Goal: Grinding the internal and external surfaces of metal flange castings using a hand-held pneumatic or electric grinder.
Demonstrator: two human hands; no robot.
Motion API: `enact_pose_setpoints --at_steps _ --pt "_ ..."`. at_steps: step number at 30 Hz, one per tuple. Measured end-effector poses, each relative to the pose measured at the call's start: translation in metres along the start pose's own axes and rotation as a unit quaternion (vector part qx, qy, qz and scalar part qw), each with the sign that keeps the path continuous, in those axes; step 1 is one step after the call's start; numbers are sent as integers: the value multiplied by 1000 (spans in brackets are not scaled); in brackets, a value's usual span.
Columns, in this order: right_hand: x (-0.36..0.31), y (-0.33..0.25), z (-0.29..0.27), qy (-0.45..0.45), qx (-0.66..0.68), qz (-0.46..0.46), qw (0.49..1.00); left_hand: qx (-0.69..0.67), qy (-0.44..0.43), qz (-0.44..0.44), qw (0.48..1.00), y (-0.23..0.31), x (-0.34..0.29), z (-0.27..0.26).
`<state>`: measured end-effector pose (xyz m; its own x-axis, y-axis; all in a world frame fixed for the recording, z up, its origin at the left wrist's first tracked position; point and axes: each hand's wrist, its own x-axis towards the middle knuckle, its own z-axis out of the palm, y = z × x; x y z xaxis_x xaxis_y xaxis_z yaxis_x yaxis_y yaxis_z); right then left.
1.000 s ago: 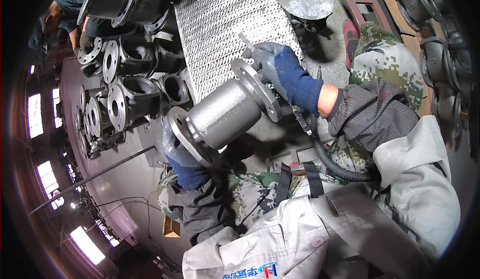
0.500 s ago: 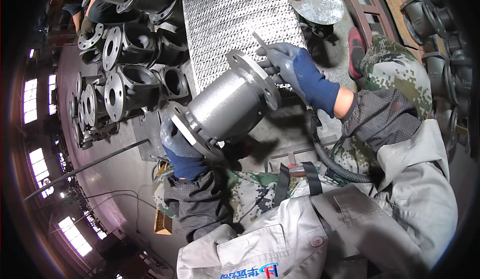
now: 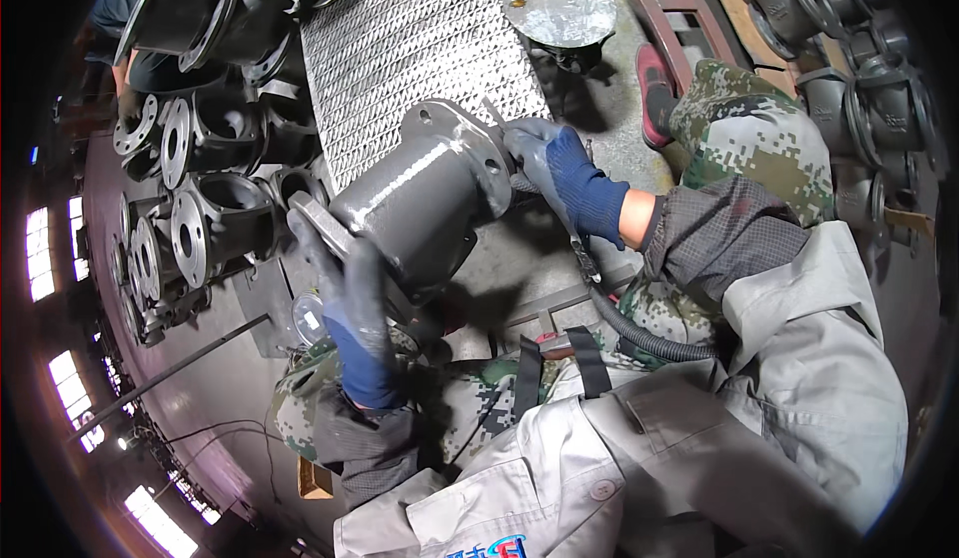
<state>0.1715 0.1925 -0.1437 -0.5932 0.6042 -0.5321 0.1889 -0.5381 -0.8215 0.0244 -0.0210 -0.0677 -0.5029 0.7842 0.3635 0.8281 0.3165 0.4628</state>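
A grey flanged valve body (image 3: 405, 208) lies tilted in front of me, its lower left end towards my left hand and its upper right flange by my right hand. My gloved left hand (image 3: 358, 303) is on the lower left flange, which sits between fingers and thumb; the hand is slightly blurred. My gloved right hand (image 3: 554, 163) is closed around a slim hand tool (image 3: 491, 111), whose thin metal tip sticks out beside the upper right flange. Most of the tool is hidden in the fist. A dark ribbed hose (image 3: 649, 336) runs from below that hand towards my body.
A patterned metal tread plate (image 3: 420, 48) lies beyond the valve body. Several grey castings (image 3: 215, 223) stand stacked at left, others (image 3: 869, 98) at far right. A round metal plate (image 3: 559, 3) stands at the back. Another person's leg (image 3: 118, 8) shows at upper left.
The valve body has turned about its length, so a bulge now shows on its underside. My left hand's fingers have straightened along the flange. The whole view has shifted.
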Motion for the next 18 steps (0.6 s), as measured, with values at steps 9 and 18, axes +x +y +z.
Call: enact_pose_setpoints --at_steps 9,18 --pt "12 -15 31 20 -21 -61 998 -305 124 -259 908 -12 -6 8" --pt "-11 -68 71 -19 -62 -67 996 -617 206 -361 668 -43 -8 -6"
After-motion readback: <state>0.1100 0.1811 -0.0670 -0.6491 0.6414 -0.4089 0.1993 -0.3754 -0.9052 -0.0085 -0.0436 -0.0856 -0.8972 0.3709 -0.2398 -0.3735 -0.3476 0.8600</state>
